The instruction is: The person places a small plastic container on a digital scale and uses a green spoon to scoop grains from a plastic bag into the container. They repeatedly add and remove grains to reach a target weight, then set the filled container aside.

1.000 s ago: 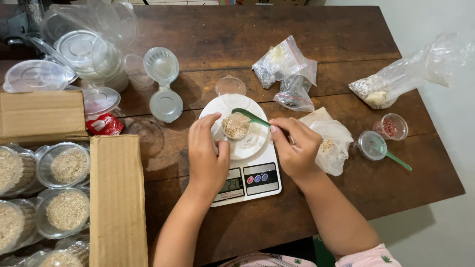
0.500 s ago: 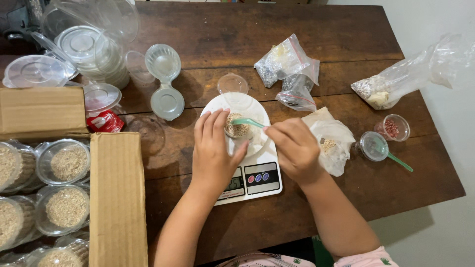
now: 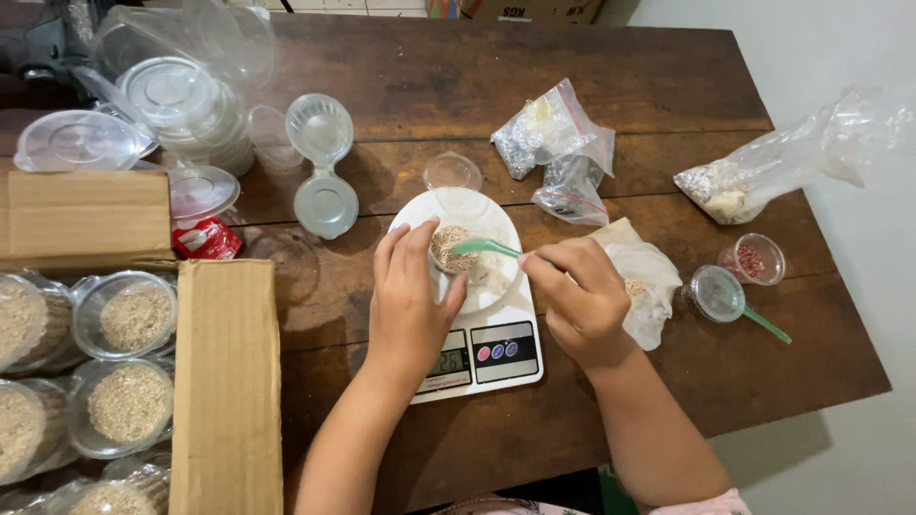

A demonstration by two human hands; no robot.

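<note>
One small clear cup [image 3: 448,250] of tan grain sits on the round white platform of one white kitchen scale [image 3: 477,353] near the middle of the dark wooden surface [image 3: 401,67]; the left hand [image 3: 410,305] has its fingers curled about the cup's near side; the right hand [image 3: 577,300] has fingers pinched on one green spoon [image 3: 485,248], its bowl over the cup; three clear plastic bags lie beyond and to the right; two small round containers sit right of the hand; one cardboard box [image 3: 224,381] at left holds at least four grain-filled tubs.
</note>
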